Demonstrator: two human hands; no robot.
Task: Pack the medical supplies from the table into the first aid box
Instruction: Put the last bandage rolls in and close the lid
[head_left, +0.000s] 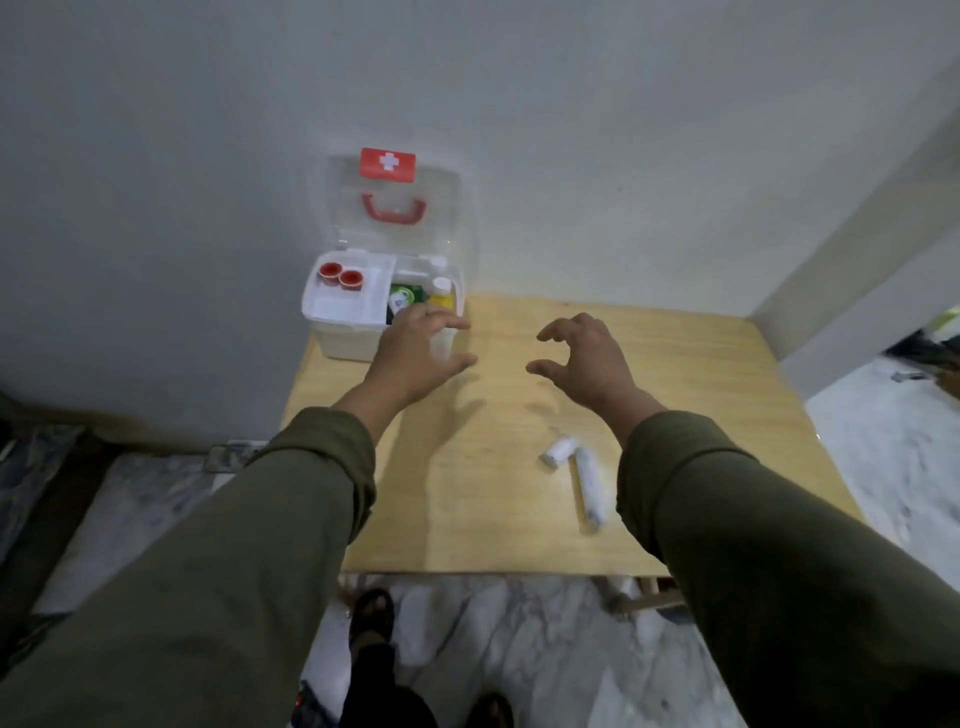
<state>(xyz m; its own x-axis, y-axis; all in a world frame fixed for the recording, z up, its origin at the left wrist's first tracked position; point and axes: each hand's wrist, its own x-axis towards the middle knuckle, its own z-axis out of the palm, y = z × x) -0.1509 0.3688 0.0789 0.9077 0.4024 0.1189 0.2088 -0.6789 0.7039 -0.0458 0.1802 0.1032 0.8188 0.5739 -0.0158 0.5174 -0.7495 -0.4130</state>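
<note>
The first aid box stands open at the table's back left corner, its clear lid with a red handle leaning on the wall. Inside lie two red-capped containers on a white tray, a green packet and a yellow bottle. Two white bandage rolls lie on the table near its front. My left hand hovers at the box's right front corner, fingers spread, holding nothing. My right hand hangs over the table's middle, fingers loosely curled and empty.
The wooden table is pushed against a white wall. Marble floor shows at the front and right. My feet stand below the table's front edge. Dark clutter sits at the far right.
</note>
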